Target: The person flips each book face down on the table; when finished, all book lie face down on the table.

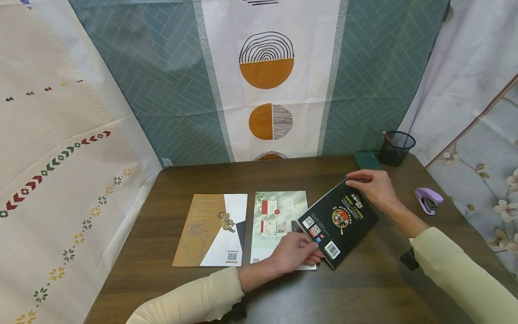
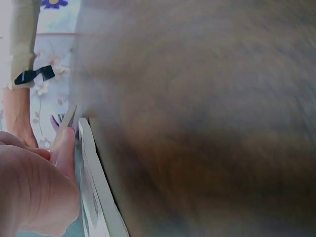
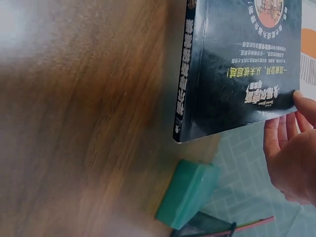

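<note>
Both hands hold a black book [image 1: 356, 229], tilted and raised off the table at its spine in the right wrist view. My right hand [image 1: 376, 189] pinches its top corner between thumb and fingers. At its lower left edge, my left hand [image 1: 294, 252] grips it with the thumb on the cover. The black book overlaps the right edge of a pale green book [image 1: 279, 207], which lies flat under the left hand. Left of that lies a brown and white book [image 1: 212, 231] with a cherub picture. In the left wrist view, the held book shows only as a thin edge [image 2: 65, 126].
A purple stapler [image 1: 429, 200] sits at the table's right side. Toward the back right corner stand a black mesh pen cup [image 1: 394, 150] and a dark green box [image 1: 367, 160]. Patterned cloths hang behind and beside the wooden table [image 1: 149, 274].
</note>
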`<state>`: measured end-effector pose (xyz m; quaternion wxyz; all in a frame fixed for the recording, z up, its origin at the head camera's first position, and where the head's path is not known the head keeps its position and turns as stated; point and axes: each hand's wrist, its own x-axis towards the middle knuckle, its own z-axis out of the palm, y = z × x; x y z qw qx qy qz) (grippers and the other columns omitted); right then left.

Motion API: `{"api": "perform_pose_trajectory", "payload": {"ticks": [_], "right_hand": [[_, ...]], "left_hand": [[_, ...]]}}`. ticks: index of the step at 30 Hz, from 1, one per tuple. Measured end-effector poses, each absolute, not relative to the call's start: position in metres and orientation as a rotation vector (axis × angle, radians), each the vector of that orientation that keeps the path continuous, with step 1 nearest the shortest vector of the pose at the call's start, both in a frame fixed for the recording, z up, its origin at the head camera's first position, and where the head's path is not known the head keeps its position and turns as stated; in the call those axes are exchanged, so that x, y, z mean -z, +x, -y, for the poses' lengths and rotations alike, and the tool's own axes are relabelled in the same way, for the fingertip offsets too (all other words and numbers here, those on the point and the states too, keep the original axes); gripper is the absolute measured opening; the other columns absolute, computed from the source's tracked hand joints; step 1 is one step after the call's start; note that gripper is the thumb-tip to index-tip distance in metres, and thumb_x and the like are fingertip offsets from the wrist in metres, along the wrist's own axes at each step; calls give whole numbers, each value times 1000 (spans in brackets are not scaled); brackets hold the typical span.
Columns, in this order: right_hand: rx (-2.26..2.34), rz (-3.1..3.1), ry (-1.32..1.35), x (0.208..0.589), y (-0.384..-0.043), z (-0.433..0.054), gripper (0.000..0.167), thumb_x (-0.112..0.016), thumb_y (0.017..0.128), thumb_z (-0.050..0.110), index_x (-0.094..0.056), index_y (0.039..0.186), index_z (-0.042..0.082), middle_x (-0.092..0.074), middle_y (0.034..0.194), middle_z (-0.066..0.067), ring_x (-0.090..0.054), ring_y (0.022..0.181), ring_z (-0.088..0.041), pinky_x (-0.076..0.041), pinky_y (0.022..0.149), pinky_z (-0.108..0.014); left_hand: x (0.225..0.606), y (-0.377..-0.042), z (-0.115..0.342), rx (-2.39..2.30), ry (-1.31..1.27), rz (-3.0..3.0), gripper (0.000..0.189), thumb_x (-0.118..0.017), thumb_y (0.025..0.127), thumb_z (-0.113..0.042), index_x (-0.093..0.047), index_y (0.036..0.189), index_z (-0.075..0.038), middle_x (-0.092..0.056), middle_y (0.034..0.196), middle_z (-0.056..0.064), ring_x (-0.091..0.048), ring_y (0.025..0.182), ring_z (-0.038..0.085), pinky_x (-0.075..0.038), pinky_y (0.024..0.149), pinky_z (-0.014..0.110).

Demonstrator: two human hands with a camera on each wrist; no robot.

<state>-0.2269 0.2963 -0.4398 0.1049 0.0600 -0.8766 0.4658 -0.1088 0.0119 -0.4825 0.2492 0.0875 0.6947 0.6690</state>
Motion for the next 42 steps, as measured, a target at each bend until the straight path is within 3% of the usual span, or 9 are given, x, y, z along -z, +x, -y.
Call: {"api": "perform_pose_trajectory", "payload": {"ticks": [4, 11, 16, 31, 39, 42], "right_hand": [[-1348, 2633, 166, 446, -234, -292, 29, -83, 96, 22, -80, 117, 2, -78, 113, -19, -66, 86, 6, -51, 70, -14], [-1289, 2721, 145, 455, -244, -283, 29, -82, 97, 23, -80, 119, 4, -78, 114, -17, -72, 94, -20, -49, 71, -21], [-1274, 2741, 161, 458, -247, -279, 29, -80, 98, 21, -79, 121, 3, -78, 114, -19, -73, 97, -31, -50, 73, -25], [-1317, 2774, 161, 471, -258, -272, 27, -76, 101, 15, -77, 123, 1, -76, 119, -21, -72, 104, -36, -51, 78, -31], [-1346, 2775, 179, 476, -262, -270, 26, -72, 102, 7, -75, 125, -3, -75, 120, -23, -72, 110, -40, -55, 93, -49], [-1356, 2778, 178, 477, -262, -269, 26, -72, 102, 6, -74, 126, -4, -75, 120, -24, -72, 111, -41, -55, 95, -51]], "left_hand": [[485, -107, -15, -1832, 178, -1843, 18, -61, 107, -5, -72, 105, 10, -78, 94, 26, -78, 91, 42, -64, 73, 37], [486, -108, -16, -1777, 117, -1794, 26, -57, 108, -7, -76, 105, 11, -79, 93, 20, -78, 82, 21, -64, 74, 34], [484, -109, -16, -1754, 105, -1774, 29, -55, 109, -8, -77, 105, 10, -79, 94, 18, -77, 80, 17, -64, 74, 32], [487, -115, -18, -1733, 56, -1730, 28, -55, 109, -7, -75, 106, 13, -78, 99, 26, -79, 90, 32, -65, 75, 37], [486, -119, -16, -1699, 66, -1685, 29, -55, 110, -7, -75, 109, 13, -78, 102, 25, -80, 91, 29, -64, 78, 39], [485, -119, -15, -1693, 71, -1670, 29, -54, 110, -6, -75, 110, 13, -78, 104, 25, -79, 93, 31, -64, 79, 39]]}}
